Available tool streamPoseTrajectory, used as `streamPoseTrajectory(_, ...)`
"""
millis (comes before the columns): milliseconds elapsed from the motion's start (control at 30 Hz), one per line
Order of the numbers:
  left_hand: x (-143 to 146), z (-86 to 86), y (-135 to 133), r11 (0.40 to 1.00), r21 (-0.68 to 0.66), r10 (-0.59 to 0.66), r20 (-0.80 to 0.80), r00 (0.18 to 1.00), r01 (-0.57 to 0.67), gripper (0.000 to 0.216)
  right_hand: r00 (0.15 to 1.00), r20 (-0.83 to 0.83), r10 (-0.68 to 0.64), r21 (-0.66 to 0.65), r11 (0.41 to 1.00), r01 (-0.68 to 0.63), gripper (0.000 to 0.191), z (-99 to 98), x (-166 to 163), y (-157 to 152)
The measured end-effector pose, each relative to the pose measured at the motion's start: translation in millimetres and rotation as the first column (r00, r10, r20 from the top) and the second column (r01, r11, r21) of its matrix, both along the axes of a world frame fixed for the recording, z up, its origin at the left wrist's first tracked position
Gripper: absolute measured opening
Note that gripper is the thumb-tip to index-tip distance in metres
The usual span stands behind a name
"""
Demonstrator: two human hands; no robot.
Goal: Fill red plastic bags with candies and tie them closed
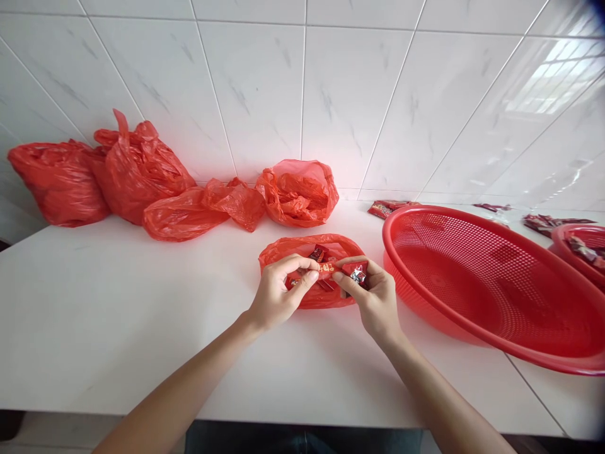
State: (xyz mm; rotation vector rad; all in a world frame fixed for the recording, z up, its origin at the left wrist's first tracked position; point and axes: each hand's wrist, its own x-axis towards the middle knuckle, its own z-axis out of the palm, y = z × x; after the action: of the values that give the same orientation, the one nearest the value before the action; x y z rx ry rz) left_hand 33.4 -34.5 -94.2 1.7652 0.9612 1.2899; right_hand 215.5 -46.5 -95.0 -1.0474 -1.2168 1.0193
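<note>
Both my hands meet over an open red plastic bag [271, 253] on the white tabletop. Between them is a small red wrapped candy [326, 270] with gold lettering; my left hand [283, 287] pinches its left end. Thumb and forefinger of my right hand [375, 293] are closed on its right end. A second red packet [355, 271] with a silver and white print also sits in my right hand, against the fingers. Inside the bag below lie several small wrapped packets [318, 253], partly hidden by my hands.
A big red perforated basket [454, 271] stands at right, with a smaller red basket [567, 243] beyond it. Red packets [387, 208] lie by the tiled wall. Full red bags [142, 167] and a crumpled open bag [302, 195] line the back.
</note>
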Motion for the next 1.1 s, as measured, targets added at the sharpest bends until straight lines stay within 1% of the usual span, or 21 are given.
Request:
streamPoseTrajectory(200, -1.1, 1.3, 0.2, 1.0, 0.004, 0.0, -0.021, 1.0, 0.0, 0.011, 1.0, 0.025, 0.01, 0.028, 1.0, -0.011, 0.012, 2.0, 2.0, 3.1)
streamPoseTrajectory(400, -2.8, 8.1, -1.6, 1.0, -0.015, 0.005, -0.055, 0.998, -0.006, 0.013, 0.996, 0.018, 0.09, -0.037, 0.995, -0.089, 0.018, 4.6, 6.9, 4.3)
streamPoseTrajectory(567, -3.0, 11.8, -2.7, 0.999, -0.047, 0.0, -0.073, 0.997, -0.003, 0.015, 0.99, 0.028, 0.137, -0.047, 0.99, -0.136, 0.02, 5.7, 9.2, 5.0)
streamPoseTrajectory(633, -2.8, 11.8, -2.9, 0.999, -0.032, 0.005, -0.074, 0.997, -0.008, 0.015, 0.989, 0.014, 0.145, -0.07, 0.987, -0.144, 0.022, 5.6, 9.5, 5.3)
streamPoseTrajectory(767, -2.7, 12.1, -2.9, 0.999, 0.038, 0.028, -0.094, 0.995, -0.025, 0.013, 0.981, -0.062, 0.182, -0.129, 0.973, -0.189, 0.026, 5.3, 10.1, 5.6)
streamPoseTrajectory(900, -2.4, 13.2, -3.0, 0.994, 0.104, 0.05, -0.098, 0.994, -0.04, 0.011, 0.978, -0.074, 0.197, -0.127, 0.97, -0.205, 0.027, 4.9, 10.3, 5.3)
streamPoseTrajectory(967, -1.8, 12.9, -3.2, 0.995, 0.095, 0.048, -0.082, 0.996, -0.04, 0.011, 0.978, -0.075, 0.195, -0.118, 0.972, -0.203, 0.025, 4.4, 9.9, 5.2)
streamPoseTrajectory(1100, -0.4, 11.4, -3.6, 0.999, 0.027, 0.03, -0.017, 0.999, -0.03, 0.011, 0.971, -0.103, 0.217, -0.087, 0.97, -0.226, 0.019, 2.8, 8.6, 5.0)
